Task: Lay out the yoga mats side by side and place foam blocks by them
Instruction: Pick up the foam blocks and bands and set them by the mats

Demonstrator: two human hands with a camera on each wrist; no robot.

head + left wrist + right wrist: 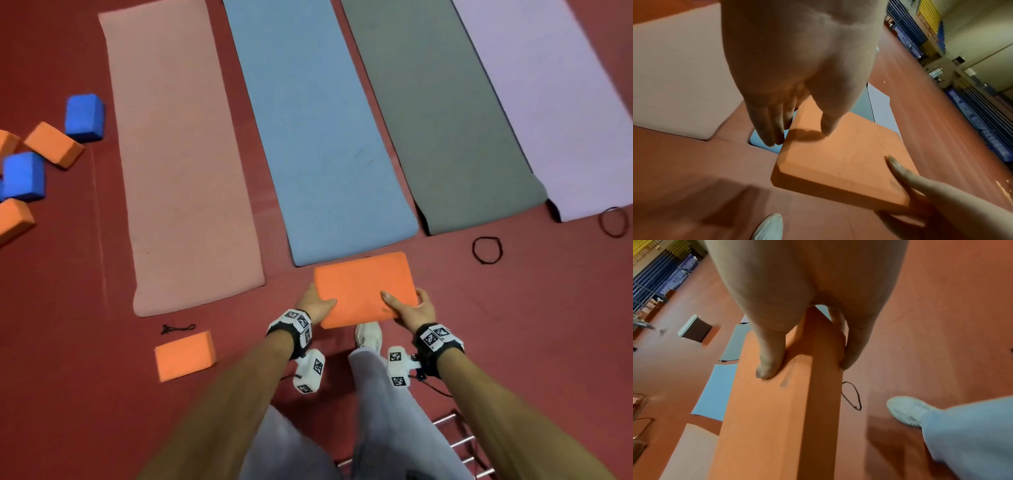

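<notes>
Both hands hold one orange foam block (363,289) flat in the air, just in front of the near end of the blue mat (318,137). My left hand (313,305) grips its left edge, thumb on top. My right hand (409,306) grips its right edge, thumb on top and fingers underneath. The same block (840,162) fills the left wrist view, and the block (777,402) runs along the right wrist view. A pink mat (178,164), a grey mat (442,113) and a lilac mat (548,99) lie alongside the blue one. Another orange block (185,355) rests below the pink mat.
Several loose blue and orange blocks (51,144) lie on the red floor at the left. Black elastic loops (487,250) lie below the grey and lilac mats, and a black strap (178,329) lies below the pink one. My shoe (368,335) stands under the block. A metal rack (459,445) is at the bottom right.
</notes>
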